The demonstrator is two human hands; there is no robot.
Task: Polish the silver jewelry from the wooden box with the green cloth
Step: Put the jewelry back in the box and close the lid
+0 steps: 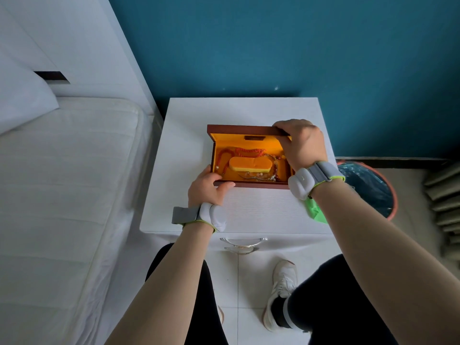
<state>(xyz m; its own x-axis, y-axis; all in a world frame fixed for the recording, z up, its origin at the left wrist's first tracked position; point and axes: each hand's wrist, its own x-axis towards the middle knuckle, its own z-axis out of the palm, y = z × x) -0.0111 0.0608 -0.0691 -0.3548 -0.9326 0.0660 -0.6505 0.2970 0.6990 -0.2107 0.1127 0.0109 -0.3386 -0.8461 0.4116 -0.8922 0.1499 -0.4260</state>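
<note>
On white nightstand (189, 135) | hinged wooden box (249, 184) — orange-lined | silver jewelry (251, 178)

The box (251, 184) is dark reddish-brown wood outside, lined in plain orange-yellow. The pad (250, 165) in it is the same orange-yellow. The beads (249, 152) are red-orange; the chain (251, 178) along the front wall is silver. The nightstand (239, 110) is white with a faint fine grain. The cloth (315, 212) at its right edge is bright green, unpatterned. My wristbands (323, 170) are grey, edged lime, with white units. The wall (273, 46) is plain teal.
</note>
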